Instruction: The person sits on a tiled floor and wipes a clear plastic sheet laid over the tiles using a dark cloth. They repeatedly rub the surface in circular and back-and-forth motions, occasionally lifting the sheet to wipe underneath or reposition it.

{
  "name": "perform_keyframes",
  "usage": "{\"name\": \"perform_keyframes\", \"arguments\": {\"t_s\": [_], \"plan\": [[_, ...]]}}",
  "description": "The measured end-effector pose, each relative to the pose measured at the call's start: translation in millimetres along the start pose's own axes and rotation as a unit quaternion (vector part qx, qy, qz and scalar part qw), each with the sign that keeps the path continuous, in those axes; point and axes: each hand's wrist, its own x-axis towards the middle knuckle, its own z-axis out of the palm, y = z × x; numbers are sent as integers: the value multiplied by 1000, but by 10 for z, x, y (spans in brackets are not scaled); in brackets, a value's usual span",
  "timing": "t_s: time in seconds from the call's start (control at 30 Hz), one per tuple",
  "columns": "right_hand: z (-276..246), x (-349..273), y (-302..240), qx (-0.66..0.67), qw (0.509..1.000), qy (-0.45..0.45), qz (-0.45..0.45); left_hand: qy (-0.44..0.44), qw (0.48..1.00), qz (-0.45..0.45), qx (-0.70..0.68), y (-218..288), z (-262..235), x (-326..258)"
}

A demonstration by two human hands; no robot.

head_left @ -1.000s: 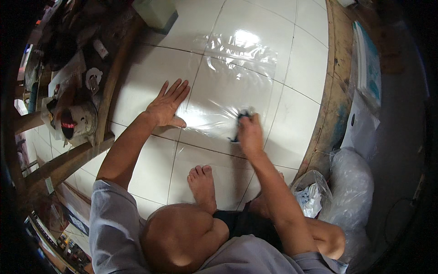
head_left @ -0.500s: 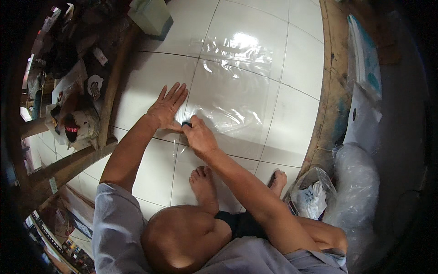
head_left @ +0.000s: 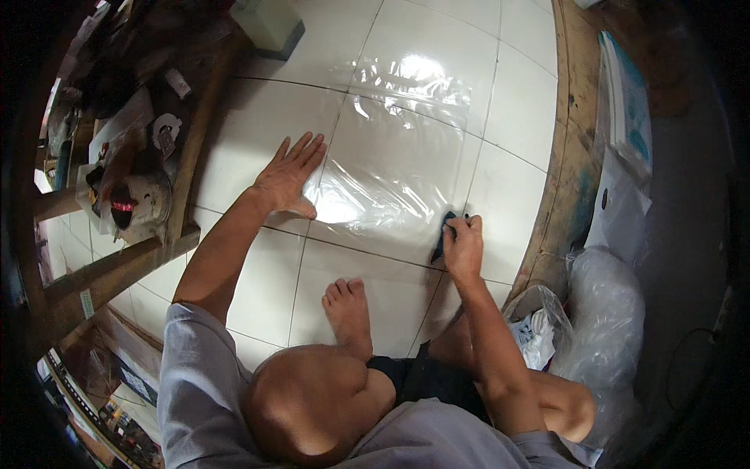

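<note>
A clear plastic sheet [head_left: 391, 160] lies flat on the white floor tiles, wrinkled and shiny in places. My left hand [head_left: 287, 178] is spread with fingers apart and lies on the sheet's left edge. At the sheet's lower right corner, my right hand [head_left: 466, 244] is closed around a small dark object [head_left: 442, 238]. That object is narrow and points down toward my feet; its exact kind is hard to make out. Where the sheet's near edge runs is difficult to see against the tiles.
My bare foot [head_left: 348, 313] is just below the sheet. To the right stand a wooden beam [head_left: 551, 156], a clear bag with white contents [head_left: 535, 336] and a bulky plastic roll [head_left: 601, 320]. A wooden rack [head_left: 117, 262] with a pot lines the left; a pale container [head_left: 269, 27] stands far left.
My right hand has swept rightward from beside my left hand to the sheet's lower right corner, carrying the dark object. My left hand has stayed almost in place.
</note>
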Motion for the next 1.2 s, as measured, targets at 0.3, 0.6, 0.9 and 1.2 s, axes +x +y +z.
{"name": "perform_keyframes", "arguments": {"t_s": [0.3, 0.6, 0.9, 1.2], "plan": [[784, 127, -1392, 140, 977, -68, -146, 75, 996, -12, -48, 44, -24, -266], [1304, 69, -1655, 66, 958, -198, -196, 38, 999, -23, -4, 199, 464, -464], [532, -94, -438, 6, 989, -117, -87, -9, 999, -29, -40, 197, 356, -496], [189, -158, -206, 11, 1000, -13, -25, 2, 999, -12, 39, 165, 422, -495]]}}
